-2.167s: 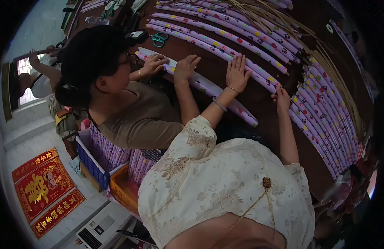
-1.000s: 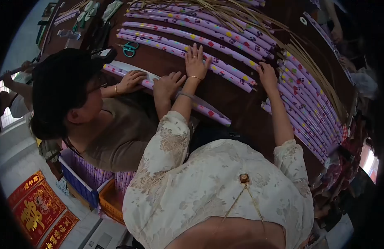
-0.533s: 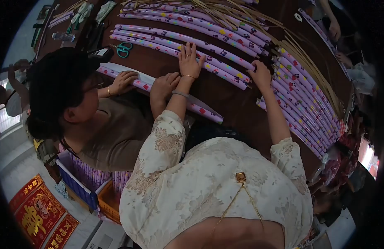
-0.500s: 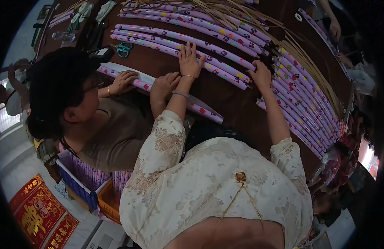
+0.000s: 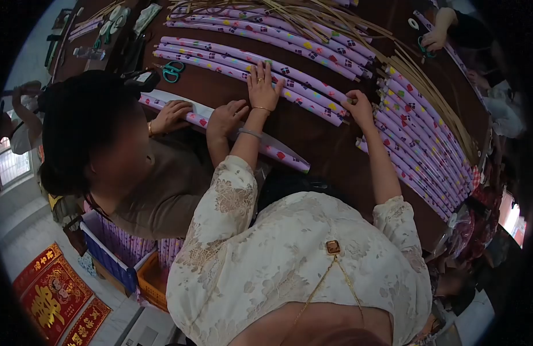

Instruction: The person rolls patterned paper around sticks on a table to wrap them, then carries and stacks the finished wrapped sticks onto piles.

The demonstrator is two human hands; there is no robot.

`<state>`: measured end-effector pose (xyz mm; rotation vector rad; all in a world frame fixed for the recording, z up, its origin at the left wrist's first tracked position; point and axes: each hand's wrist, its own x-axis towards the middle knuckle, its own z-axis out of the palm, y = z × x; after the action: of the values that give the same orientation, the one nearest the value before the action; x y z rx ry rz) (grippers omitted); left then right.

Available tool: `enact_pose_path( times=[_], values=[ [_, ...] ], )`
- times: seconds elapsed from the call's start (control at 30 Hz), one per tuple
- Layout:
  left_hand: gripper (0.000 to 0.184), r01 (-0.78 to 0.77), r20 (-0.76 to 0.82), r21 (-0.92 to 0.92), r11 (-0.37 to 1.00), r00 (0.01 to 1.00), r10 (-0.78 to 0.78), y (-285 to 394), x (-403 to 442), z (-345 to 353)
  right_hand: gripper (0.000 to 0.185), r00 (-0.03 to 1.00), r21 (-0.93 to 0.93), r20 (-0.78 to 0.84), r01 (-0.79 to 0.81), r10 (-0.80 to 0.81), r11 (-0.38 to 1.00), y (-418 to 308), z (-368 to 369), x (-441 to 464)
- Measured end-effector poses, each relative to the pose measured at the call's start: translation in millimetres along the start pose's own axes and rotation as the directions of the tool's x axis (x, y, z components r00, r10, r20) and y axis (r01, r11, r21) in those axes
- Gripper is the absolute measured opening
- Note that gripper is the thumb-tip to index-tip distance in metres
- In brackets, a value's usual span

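Observation:
On the brown table, long purple patterned paper rolls (image 5: 220,59) lie side by side in a small group. My left hand (image 5: 264,87) rests flat across the middle of this group, fingers stretched out. At the group's right end, my right hand (image 5: 360,108) has thumb and fingertips closed on the end of the farthest roll (image 5: 318,85). Its fingertips partly hide that roll's end. Just right of my right hand lies a dense stack of similar rolls (image 5: 419,135).
A co-worker's hands (image 5: 223,118) at left press on a partly rolled sheet (image 5: 278,154). Teal scissors (image 5: 172,71) lie beyond. More rolls (image 5: 278,37) and brown strips (image 5: 295,17) cover the far side. Another person's hand (image 5: 436,37) holds scissors (image 5: 425,48) at upper right.
The farthest roll of the group has shifted left and nearer its neighbours, my right hand moving slightly with it. At upper right, a person's hand with scissors has come in.

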<state>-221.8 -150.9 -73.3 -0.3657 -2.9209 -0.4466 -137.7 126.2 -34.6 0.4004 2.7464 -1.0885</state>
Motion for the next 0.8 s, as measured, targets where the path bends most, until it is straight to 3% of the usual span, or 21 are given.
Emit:
enact_pose_path(
  times=[0.1, 0.17, 0.3, 0.4, 0.47, 0.6, 0.8],
  values=[
    [0.065, -0.003, -0.008, 0.0, 1.0, 1.0, 0.003, -0.3, -2.2, 0.1, 0.031, 0.992, 0.09, -0.11, 0.069, -0.059, 0.994, 5.5, 10.1, -2.2],
    [0.066, -0.002, 0.002, 0.009, 1.0, 1.0, 0.002, -0.4, -1.8, 0.1, 0.035, 0.98, -0.225, -0.176, 0.052, -0.093, 0.973, 3.7, 12.8, -4.0],
    [0.066, 0.001, -0.005, 0.013, 1.0, 1.0, -0.001, 0.1, -1.6, 0.3, 0.036, 0.98, -0.344, -0.099, 0.131, -0.175, 0.93, -0.3, 3.2, -7.0],
    [0.067, 0.018, 0.02, 0.008, 1.0, 1.0, -0.018, 0.0, -1.2, -0.8, 0.035, 0.985, -0.209, -0.09, 0.128, -0.149, 0.97, 6.1, 3.5, -1.1],
    [0.067, 0.013, 0.01, 0.002, 1.0, 1.0, -0.013, 0.0, -1.4, -0.5, 0.037, 0.999, 0.257, 0.009, -0.041, 0.041, 0.965, 15.5, 8.7, 5.2],
    [0.067, 0.01, -0.005, 0.011, 1.0, 1.0, -0.01, 0.1, -1.0, -0.2, 0.037, 0.996, 0.169, 0.068, -0.076, 0.065, 0.983, 15.5, 1.6, 6.4],
    [0.065, 0.023, 0.036, 0.035, 0.999, 0.999, -0.024, 1.8, -0.7, -3.5, 0.047, 0.998, 0.425, 0.03, -0.061, 0.053, 0.903, 4.2, -3.1, 1.3]
  ],
)
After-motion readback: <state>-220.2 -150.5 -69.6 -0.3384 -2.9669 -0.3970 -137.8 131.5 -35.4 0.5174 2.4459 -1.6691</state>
